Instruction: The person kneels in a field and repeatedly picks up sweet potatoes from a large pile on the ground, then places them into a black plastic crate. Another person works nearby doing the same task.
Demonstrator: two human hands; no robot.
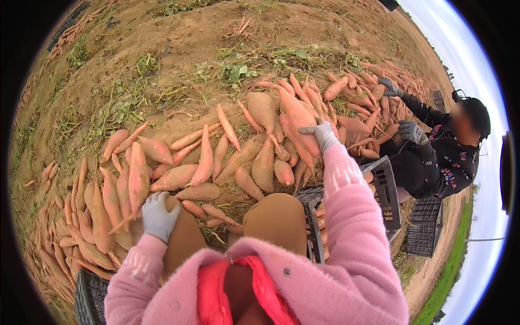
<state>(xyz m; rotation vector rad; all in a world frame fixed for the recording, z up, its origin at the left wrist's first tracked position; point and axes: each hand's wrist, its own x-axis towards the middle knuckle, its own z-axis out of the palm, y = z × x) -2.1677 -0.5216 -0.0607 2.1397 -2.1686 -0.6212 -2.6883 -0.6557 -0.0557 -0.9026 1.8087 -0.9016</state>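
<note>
My right hand (321,133), in a grey work glove, grips a large reddish sweet potato (298,113) above the pile, right of centre. Another sweet potato beneath it lies close against the hand; whether I hold that one too is unclear. My left hand (160,215), also gloved, rests on my left knee with its fingers spread and nothing in it. Just beyond its fingertips lies a long pink sweet potato (139,174). Soil-covered sweet potatoes (264,162) lie in front of my knees. A black plastic crate (312,227) with sweet potatoes in it stands by my right knee.
A co-worker (443,150) in dark clothes and gloves crouches at the right, reaching to the pile. Another crate (388,191) stands between us, with stacked crates (424,227) behind. One more crate (90,296) is at lower left. Cut vines (239,73) lie on the soil beyond the row.
</note>
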